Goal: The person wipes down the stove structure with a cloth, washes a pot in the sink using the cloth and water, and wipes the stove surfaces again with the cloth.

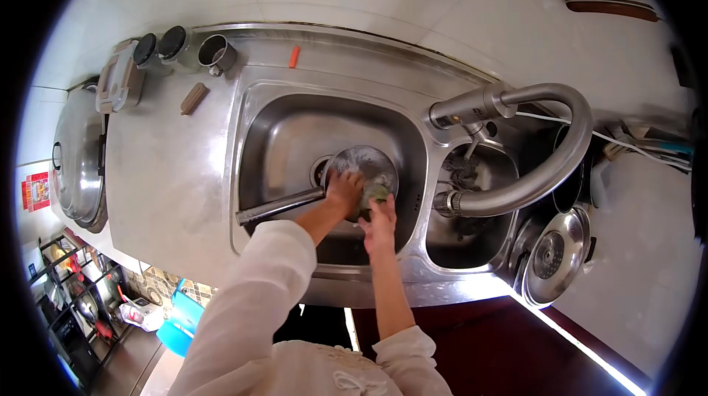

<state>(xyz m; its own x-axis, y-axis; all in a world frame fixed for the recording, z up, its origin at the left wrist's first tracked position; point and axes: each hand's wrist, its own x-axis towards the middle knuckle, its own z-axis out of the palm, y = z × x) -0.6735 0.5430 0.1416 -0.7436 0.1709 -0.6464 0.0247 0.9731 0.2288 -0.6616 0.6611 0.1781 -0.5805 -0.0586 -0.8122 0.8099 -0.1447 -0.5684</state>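
1. The right hand [380,223] has its fingers bunched against a green scrubber [380,192], with the thumb spread away; I cannot tell whether they clamp it. If the hold is light, the wet scrubber could slide out or leave fingertips rubbing bare metal.
2. The left hand [345,188] reaches into the round metal pan [363,157], its fingers bent towards the inside; whether they grip or only press is hidden. Pressure there could skid the pan, because what looks like whitish froth would make it slippery.
3. The pan sits in the larger sink basin [284,124], partly over the drain [318,169]. Its footing may be uneven there, so a hard push near the rim could tip it.
4. The long handle [282,206] points left, its end at the basin's edge, and I see neither hand on it. If the pan turned, the handle could swing and knock the steel or the left forearm.
5. The left sleeve [284,259] hangs at the near rim; leaning in further could soak its cuff.
6. The tap's spout [448,203] points into the smaller basin. Swung across carelessly while running, it could splash the worktop [166,175].
7. A round lid [549,256] leans at the right; an elbow catching it could topple it.
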